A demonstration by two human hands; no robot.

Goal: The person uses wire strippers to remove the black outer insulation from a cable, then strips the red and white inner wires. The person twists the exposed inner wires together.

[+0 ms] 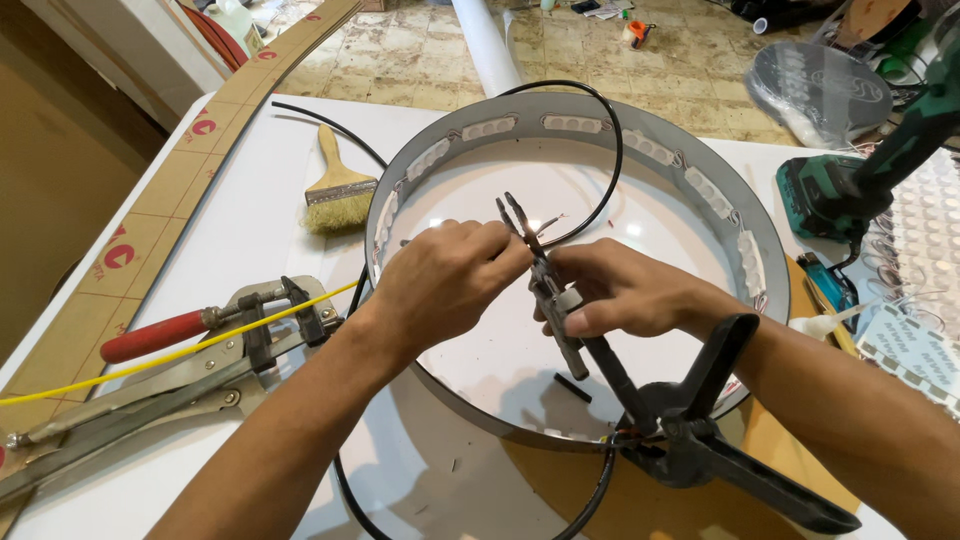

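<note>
Gripping slim metal wire-stripping pliers (545,290) in the right hand (625,292), left hand (445,280) pinching the black cable (612,150) over the round grey metal ring housing (740,225) on the white tabletop (250,230), bare strands already showing, wiring unfinished.

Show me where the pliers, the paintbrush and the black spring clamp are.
pliers (548,300): head view, on the joint.
paintbrush (339,193): head view, on the metal band.
black spring clamp (690,440): head view, on the pivot.

black cable (600,150) loops over round metal ring frame (700,160), bare end at open pliers (545,285) tips, pliers tilted upright.
</note>
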